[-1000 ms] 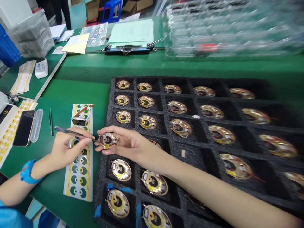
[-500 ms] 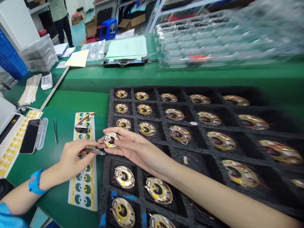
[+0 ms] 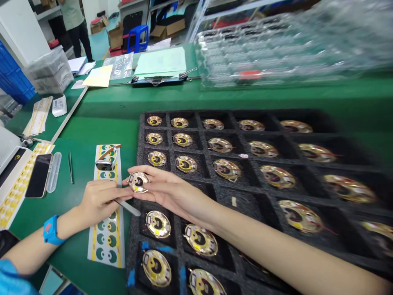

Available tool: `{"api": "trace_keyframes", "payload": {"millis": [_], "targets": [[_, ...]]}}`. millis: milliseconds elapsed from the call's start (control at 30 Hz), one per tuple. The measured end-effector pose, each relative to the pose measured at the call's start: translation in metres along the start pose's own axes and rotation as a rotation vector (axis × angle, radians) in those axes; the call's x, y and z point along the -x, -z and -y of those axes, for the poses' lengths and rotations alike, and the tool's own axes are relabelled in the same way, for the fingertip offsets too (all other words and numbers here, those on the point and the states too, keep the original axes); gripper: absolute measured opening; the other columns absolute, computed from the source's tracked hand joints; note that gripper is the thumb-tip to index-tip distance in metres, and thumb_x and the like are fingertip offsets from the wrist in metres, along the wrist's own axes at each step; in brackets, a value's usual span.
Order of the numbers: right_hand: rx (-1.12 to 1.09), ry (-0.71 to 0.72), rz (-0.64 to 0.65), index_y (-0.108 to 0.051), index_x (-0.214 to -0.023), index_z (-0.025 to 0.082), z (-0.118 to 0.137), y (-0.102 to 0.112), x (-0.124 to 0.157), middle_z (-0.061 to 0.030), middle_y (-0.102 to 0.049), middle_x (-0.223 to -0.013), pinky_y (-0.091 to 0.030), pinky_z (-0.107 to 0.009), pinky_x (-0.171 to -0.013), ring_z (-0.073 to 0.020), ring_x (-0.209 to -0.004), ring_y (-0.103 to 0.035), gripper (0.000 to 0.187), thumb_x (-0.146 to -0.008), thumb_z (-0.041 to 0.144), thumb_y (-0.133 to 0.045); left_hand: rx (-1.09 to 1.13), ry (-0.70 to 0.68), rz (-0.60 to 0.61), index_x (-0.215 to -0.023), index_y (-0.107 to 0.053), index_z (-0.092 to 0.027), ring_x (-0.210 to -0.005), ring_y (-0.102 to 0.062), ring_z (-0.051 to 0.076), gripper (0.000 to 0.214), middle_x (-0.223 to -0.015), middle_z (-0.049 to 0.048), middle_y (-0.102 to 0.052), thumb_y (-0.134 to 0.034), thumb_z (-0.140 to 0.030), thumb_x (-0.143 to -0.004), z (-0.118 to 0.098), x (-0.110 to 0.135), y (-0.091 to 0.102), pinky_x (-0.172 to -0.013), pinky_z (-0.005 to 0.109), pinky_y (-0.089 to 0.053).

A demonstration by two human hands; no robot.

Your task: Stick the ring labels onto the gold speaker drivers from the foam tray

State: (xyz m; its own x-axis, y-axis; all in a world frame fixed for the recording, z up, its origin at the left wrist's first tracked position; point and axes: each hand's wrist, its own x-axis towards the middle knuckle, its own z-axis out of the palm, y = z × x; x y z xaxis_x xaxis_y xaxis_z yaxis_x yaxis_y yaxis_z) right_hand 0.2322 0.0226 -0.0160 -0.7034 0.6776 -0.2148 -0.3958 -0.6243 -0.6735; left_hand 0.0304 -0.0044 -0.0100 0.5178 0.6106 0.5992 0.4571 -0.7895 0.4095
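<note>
My right hand (image 3: 167, 190) holds a round gold disc part (image 3: 138, 181) by its fingertips over the left edge of a black foam tray (image 3: 251, 196). My left hand (image 3: 100, 200) is closed around metal tweezers (image 3: 127, 207), whose tip points down and right, and its fingertip touches the disc's edge. Under my left hand lies a white sticker sheet (image 3: 107, 237) with green and yellow round labels. The tray's pockets hold several more gold discs (image 3: 157, 223). A blue watch (image 3: 50, 230) is on my left wrist.
A phone (image 3: 38, 175), a clear case (image 3: 54, 172) and spare tweezers (image 3: 70, 166) lie on the green table (image 3: 101, 123) at left. A small metal clip (image 3: 104, 164) rests on the sheet's top. Clipboard with papers (image 3: 159, 63) and stacked clear trays (image 3: 276, 53) stand behind. A person (image 3: 72, 24) stands far back.
The tweezers swung from pointing at the disc to pointing down and right, tucked in my left hand. My left fingertip now presses the disc. The view tilted up slightly.
</note>
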Motion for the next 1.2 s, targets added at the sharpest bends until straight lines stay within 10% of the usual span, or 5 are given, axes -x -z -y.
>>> {"api": "trace_keyframes", "payload": {"millis": [267,367,533,967,1200], "targets": [[0.042,0.001,-0.026,-0.062,-0.105,0.019,0.0,-0.003,-0.002,-0.0031,-0.071,-0.099,-0.053,-0.032,-0.093,-0.0175,-0.096,-0.07,0.032,-0.074,0.016,-0.068,-0.107,0.165,-0.09,-0.082,-0.067,-0.016,-0.046,-0.046,0.008,0.014,-0.059,-0.0016,-0.061,-0.057,-0.02,-0.09,0.008,-0.014,0.024,-0.047,0.02,-0.036],[0.083,-0.006,-0.033,-0.062,-0.105,0.018,0.0,-0.003,-0.004,-0.0051,-0.07,-0.102,-0.053,-0.035,-0.094,-0.0217,-0.1,-0.07,0.035,-0.072,0.02,-0.07,-0.525,0.487,-0.112,-0.084,-0.07,-0.015,-0.052,-0.052,0.012,0.015,-0.057,-0.0002,-0.058,-0.059,-0.025,-0.087,0.053,-0.047,0.056,-0.053,0.024,-0.039],[0.146,-0.027,-0.052,-0.06,-0.104,0.018,0.0,-0.004,-0.004,-0.0065,-0.072,-0.102,-0.052,-0.036,-0.093,-0.0224,-0.098,-0.07,0.041,-0.066,0.024,-0.074,-0.969,0.865,0.226,-0.1,-0.068,-0.008,-0.093,-0.065,0.028,0.023,-0.091,0.0141,-0.068,-0.051,-0.021,-0.091,0.15,-0.093,0.085,-0.079,0.037,-0.048],[0.176,-0.052,-0.021,-0.058,-0.104,0.019,0.0,-0.005,-0.006,-0.0045,-0.072,-0.097,-0.052,-0.035,-0.091,-0.0213,-0.095,-0.071,0.044,-0.064,0.028,-0.073,-0.773,0.836,0.691,-0.106,-0.062,-0.013,-0.097,-0.063,0.021,0.024,-0.107,0.0079,-0.064,-0.06,-0.033,-0.092,0.199,-0.073,0.083,-0.086,0.041,-0.054],[0.182,-0.038,-0.027,-0.058,-0.103,0.019,0.0,-0.006,-0.006,-0.005,-0.073,-0.095,-0.052,-0.034,-0.089,-0.0212,-0.092,-0.071,0.043,-0.064,0.027,-0.072,-0.709,0.817,0.515,-0.117,-0.058,-0.013,-0.099,-0.063,0.022,0.031,-0.111,0.009,-0.063,-0.055,-0.035,-0.094,0.203,-0.063,0.096,-0.088,0.043,-0.053]]}}
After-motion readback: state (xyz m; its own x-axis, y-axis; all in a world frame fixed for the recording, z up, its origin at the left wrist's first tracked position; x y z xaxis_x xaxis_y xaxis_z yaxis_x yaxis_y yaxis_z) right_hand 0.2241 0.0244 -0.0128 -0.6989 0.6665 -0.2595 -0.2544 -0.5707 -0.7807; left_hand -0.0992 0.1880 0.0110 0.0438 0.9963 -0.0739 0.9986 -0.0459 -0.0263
